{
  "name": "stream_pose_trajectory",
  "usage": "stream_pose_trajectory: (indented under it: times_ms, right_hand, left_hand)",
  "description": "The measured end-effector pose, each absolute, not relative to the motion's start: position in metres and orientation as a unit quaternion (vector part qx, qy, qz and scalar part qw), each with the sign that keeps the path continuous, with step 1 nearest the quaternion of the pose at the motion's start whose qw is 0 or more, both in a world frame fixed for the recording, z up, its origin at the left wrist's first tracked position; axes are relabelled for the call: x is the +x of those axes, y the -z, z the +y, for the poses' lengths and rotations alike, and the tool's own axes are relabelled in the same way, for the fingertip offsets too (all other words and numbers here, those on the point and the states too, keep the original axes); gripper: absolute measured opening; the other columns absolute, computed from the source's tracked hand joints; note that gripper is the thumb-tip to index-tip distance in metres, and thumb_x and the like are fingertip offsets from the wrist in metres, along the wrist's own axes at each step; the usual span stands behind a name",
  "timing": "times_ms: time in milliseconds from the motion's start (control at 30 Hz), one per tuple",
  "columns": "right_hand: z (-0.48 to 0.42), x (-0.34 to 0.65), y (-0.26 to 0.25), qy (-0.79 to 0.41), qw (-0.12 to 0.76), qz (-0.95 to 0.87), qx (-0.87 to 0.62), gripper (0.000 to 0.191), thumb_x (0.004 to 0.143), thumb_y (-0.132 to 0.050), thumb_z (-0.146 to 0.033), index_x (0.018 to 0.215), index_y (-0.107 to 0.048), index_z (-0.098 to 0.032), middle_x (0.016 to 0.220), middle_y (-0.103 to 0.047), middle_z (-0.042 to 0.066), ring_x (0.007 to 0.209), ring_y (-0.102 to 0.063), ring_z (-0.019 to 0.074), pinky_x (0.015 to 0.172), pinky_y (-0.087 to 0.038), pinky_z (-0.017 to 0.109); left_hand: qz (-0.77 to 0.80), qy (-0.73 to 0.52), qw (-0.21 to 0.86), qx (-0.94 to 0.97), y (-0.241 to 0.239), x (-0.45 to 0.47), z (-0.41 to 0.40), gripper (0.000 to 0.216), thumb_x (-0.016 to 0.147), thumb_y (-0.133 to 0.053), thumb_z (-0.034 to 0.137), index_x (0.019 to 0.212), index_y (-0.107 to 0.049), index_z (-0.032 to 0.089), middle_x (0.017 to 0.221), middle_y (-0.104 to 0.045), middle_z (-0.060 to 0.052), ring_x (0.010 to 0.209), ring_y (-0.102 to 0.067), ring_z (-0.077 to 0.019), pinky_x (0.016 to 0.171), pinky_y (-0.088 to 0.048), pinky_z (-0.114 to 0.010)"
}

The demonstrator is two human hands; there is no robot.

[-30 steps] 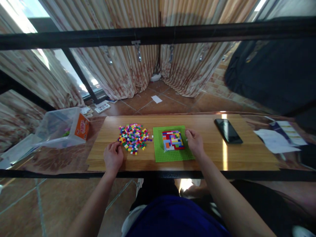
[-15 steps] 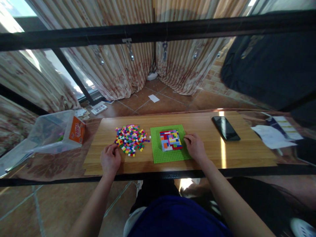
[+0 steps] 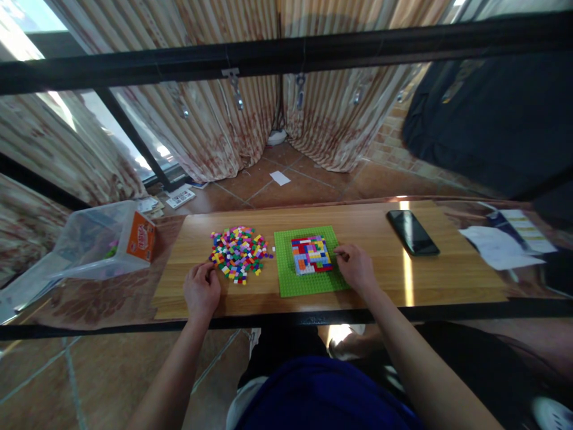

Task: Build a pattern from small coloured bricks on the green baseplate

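My left hand (image 3: pixel 202 290) rests on the wooden board at the left edge of a loose pile of small coloured toy bricks (image 3: pixel 239 252). Its fingers are curled in, and whatever they may hold is too small to make out. A green baseplate (image 3: pixel 286 285) lies right of the pile, bearing a roughly square patch of joined multicoloured bricks (image 3: pixel 312 255). At the baseplate's right edge is my right hand (image 3: pixel 356 267), thumb and fingertips drawn together beside the patch. Anything in that pinch is hidden from view.
A black phone (image 3: pixel 412 233) lies on the wooden board (image 3: pixel 461 263) to the right, with white papers (image 3: pixel 496 246) beyond it. To the left stands a clear plastic box (image 3: pixel 96 242) with an orange label. A black rail (image 3: pixel 286 57) crosses above the far side.
Both hands keep nearly the same place and shape. The whole view has shifted very slightly, and the pile and the brick patch look unchanged.
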State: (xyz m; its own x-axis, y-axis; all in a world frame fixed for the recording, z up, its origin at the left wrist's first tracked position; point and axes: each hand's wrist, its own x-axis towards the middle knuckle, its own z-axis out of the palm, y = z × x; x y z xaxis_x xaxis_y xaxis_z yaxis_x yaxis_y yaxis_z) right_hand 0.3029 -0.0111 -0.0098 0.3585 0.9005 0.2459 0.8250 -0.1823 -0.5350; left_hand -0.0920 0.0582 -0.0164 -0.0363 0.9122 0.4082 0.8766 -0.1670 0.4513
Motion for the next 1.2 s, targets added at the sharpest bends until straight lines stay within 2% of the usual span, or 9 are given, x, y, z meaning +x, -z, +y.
stream_pose_trajectory:
  times_ms: [167, 267, 467, 633, 1067, 1200]
  right_hand:
    - [-0.008, 0.302, 0.006, -0.062, 0.301, -0.57, -0.762, 0.029, 0.081, -0.048, -0.02, 0.094, -0.074, -0.019, 0.089, -0.07, 0.009, 0.078, -0.062, 0.0206, 0.076, -0.048, 0.034]
    - [-0.007, 0.301, 0.005, -0.071, 0.334, -0.55, -0.762, 0.033, 0.083, -0.047, -0.023, 0.099, -0.075, -0.017, 0.09, -0.071, 0.01, 0.079, -0.063, 0.0212, 0.076, -0.049, 0.035]
    - [0.001, 0.296, 0.007, -0.153, 0.427, -0.482, -0.75, 0.029, 0.081, -0.054, -0.034, 0.093, -0.076, -0.019, 0.093, -0.076, 0.009, 0.085, -0.068, 0.0233, 0.081, -0.053, 0.039]
    - [0.008, 0.287, 0.007, -0.201, 0.489, -0.442, -0.724, 0.027, 0.077, -0.06, -0.037, 0.088, -0.077, -0.019, 0.088, -0.077, 0.008, 0.083, -0.07, 0.0241, 0.081, -0.055, 0.039]
    - [0.01, 0.279, -0.001, -0.143, 0.428, -0.501, -0.739, 0.025, 0.082, -0.055, -0.03, 0.093, -0.076, -0.023, 0.095, -0.078, 0.006, 0.089, -0.072, 0.0237, 0.086, -0.054, 0.038]
    - [0.009, 0.279, 0.0, -0.145, 0.44, -0.493, -0.736, 0.026, 0.081, -0.056, -0.032, 0.096, -0.074, -0.022, 0.095, -0.078, 0.008, 0.091, -0.072, 0.0242, 0.087, -0.055, 0.039]
  left_hand:
    - [0.641, -0.319, 0.031, 0.697, 0.017, -0.093, 0.059, 0.023, 0.085, -0.047, 0.028, 0.091, -0.067, 0.017, 0.1, -0.068, -0.014, 0.1, -0.063, -0.0289, 0.095, -0.051, -0.046]
    - [0.641, -0.326, 0.029, 0.695, 0.019, -0.093, 0.059, 0.024, 0.084, -0.047, 0.028, 0.091, -0.067, 0.017, 0.1, -0.068, -0.015, 0.1, -0.063, -0.0288, 0.094, -0.051, -0.046]
    - [0.64, -0.327, 0.025, 0.695, 0.019, -0.093, 0.059, 0.023, 0.084, -0.047, 0.028, 0.091, -0.067, 0.017, 0.099, -0.067, -0.014, 0.099, -0.063, -0.0289, 0.094, -0.051, -0.046]
    - [0.643, -0.328, 0.03, 0.692, 0.019, -0.093, 0.059, 0.023, 0.084, -0.047, 0.028, 0.091, -0.067, 0.018, 0.1, -0.067, -0.014, 0.099, -0.063, -0.0289, 0.093, -0.051, -0.046]
    - [0.647, -0.328, 0.031, 0.687, 0.019, -0.091, 0.058, 0.025, 0.085, -0.046, 0.029, 0.092, -0.068, 0.018, 0.101, -0.068, -0.014, 0.098, -0.063, -0.0286, 0.093, -0.051, -0.045]
    - [0.649, -0.327, 0.032, 0.686, 0.02, -0.091, 0.057, 0.024, 0.084, -0.047, 0.028, 0.092, -0.067, 0.018, 0.1, -0.067, -0.013, 0.099, -0.062, -0.0284, 0.093, -0.05, -0.045]
